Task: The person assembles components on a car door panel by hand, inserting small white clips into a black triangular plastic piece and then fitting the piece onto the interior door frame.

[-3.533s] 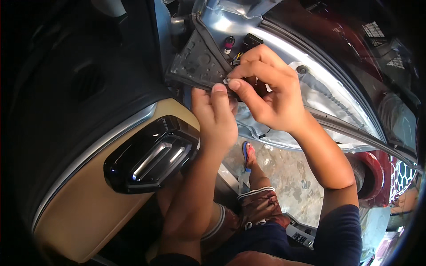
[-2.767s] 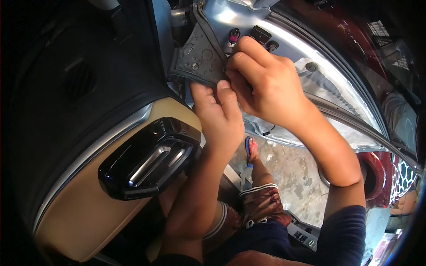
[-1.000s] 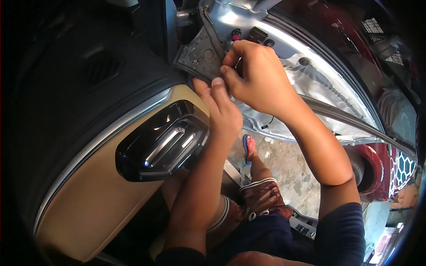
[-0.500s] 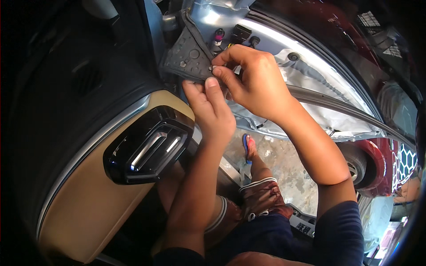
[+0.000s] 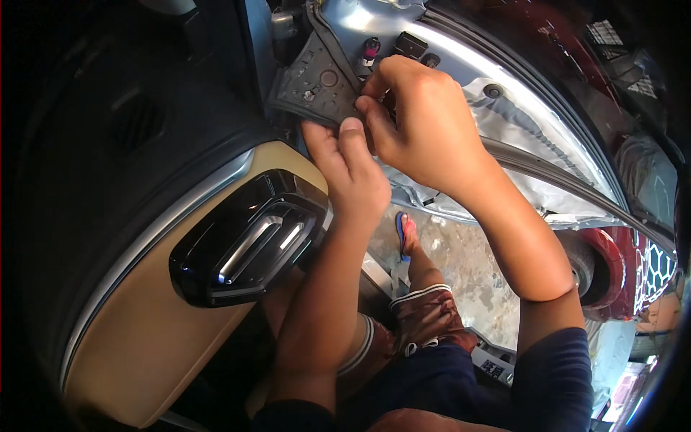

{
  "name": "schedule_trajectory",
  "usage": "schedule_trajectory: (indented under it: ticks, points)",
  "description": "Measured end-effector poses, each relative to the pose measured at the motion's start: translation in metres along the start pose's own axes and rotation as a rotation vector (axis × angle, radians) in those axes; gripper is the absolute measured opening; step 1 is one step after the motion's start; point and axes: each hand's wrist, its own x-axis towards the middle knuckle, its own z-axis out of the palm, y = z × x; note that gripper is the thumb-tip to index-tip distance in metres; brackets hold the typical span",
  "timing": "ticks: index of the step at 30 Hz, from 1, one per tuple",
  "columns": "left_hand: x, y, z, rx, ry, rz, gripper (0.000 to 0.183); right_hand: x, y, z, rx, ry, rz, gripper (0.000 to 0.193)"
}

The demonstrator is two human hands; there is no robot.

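A dark grey, roughly triangular trim panel (image 5: 329, 78) with a rubbery rim and round bosses stands at the top centre, against the car's door frame. My left hand (image 5: 354, 173) grips its lower edge, thumb on the face and fingers curled beneath. Just above and to the right, my right hand (image 5: 425, 126) is closed in a pinch at the panel's right edge. Whatever lies between its thumb and forefinger is hidden. A small pale clip (image 5: 309, 95) shows on the panel's face.
A tan trim piece (image 5: 144, 345) with a glossy black, chrome-barred unit (image 5: 248, 241) sits at left. The silver door (image 5: 439, 21) carries white lining film and a long dark strip (image 5: 547, 171). A red car (image 5: 608, 273) stands at right, beyond the concrete floor (image 5: 468, 266).
The panel, door and both hands have shifted slightly right in the picture. A small pale thing at my right fingertips, visible before, is now out of sight. Both hands stay at the panel's edge.
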Motion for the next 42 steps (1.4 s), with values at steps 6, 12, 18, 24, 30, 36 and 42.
schedule_trajectory:
  ticks: [6, 12, 18, 24, 30, 36, 42]
  points:
    - [0.002, -0.005, -0.001, 0.164, -0.073, 0.121, 0.033, 0.001, 0.002, 0.004, -0.065, -0.002, 0.051, 0.017]
    - [0.001, 0.001, -0.003, 0.193, -0.112, 0.121, 0.044, -0.004, 0.014, -0.001, 0.189, -0.067, 0.024, 0.012]
    - [-0.008, 0.002, 0.006, 0.250, -0.059, 0.135, 0.038, -0.003, 0.010, -0.001, 0.105, -0.074, -0.011, 0.011]
    - [-0.008, 0.002, -0.003, 0.225, -0.090, 0.113, 0.036, -0.006, 0.014, 0.004, 0.526, -0.103, 0.071, 0.009]
    - [-0.003, 0.001, -0.002, 0.094, -0.151, -0.056, 0.035, -0.010, 0.025, 0.011, 0.461, 0.045, -0.093, 0.009]
    - [-0.008, 0.009, 0.006, -0.192, -0.054, -0.101, 0.032, -0.016, 0.016, 0.001, 0.675, 0.045, 0.229, 0.017]
    - [-0.003, 0.012, 0.003, -0.240, -0.063, -0.236, 0.021, -0.003, 0.008, -0.017, 0.491, -0.118, 0.282, 0.033]
